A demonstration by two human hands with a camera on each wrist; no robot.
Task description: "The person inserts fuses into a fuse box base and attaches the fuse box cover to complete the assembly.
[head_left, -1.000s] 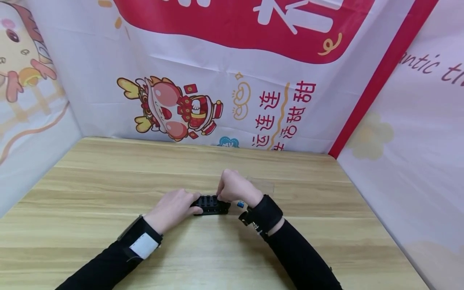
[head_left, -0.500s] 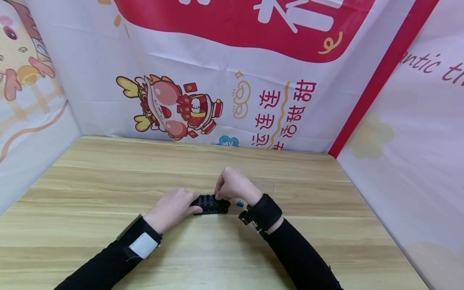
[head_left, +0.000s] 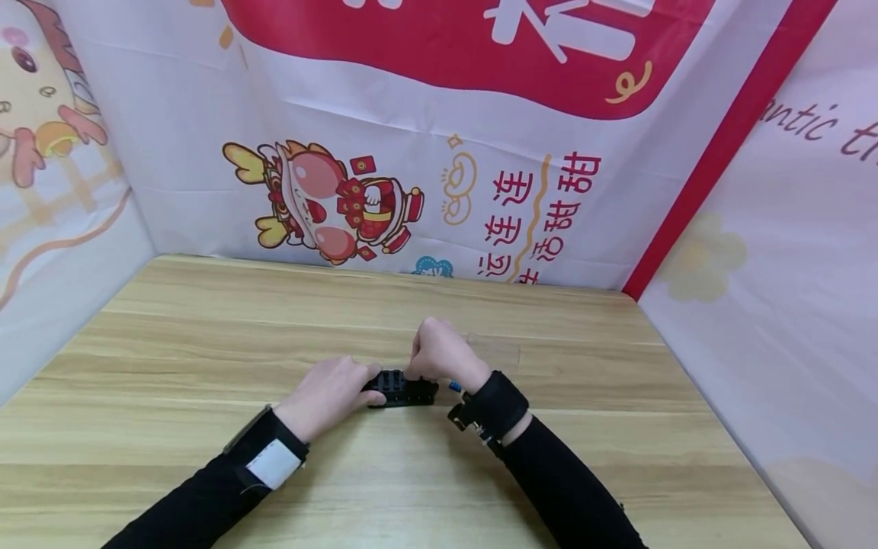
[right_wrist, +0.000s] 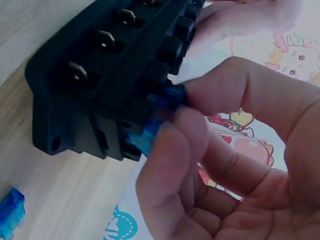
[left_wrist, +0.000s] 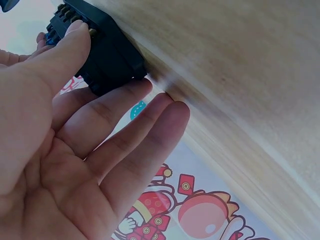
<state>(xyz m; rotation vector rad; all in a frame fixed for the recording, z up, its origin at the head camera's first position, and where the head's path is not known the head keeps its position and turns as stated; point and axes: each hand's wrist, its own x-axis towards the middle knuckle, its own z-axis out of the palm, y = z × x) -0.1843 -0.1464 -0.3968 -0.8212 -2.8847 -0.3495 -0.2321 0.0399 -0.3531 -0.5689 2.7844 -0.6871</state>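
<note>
A black fuse block with a row of metal terminals lies on the wooden table. My left hand grips its left end, thumb on the near side and fingers behind; the left wrist view shows the outer fingers stretched past the block. Over the right part, my right hand pinches a blue blade fuse between thumb and fingertips. That fuse sits right at an end slot of the block, partly hidden by the fingers. A second blue fuse lies loose on the table beside the block.
The wooden table runs back to a printed cloth wall, with more cloth on both sides. A faint clear flat piece lies behind the right wrist. Both wrists wear black straps.
My right fingers have shifted slightly left along the fuse block, covering more of its slots. The left hand keeps its grip, and the block stays in place.
</note>
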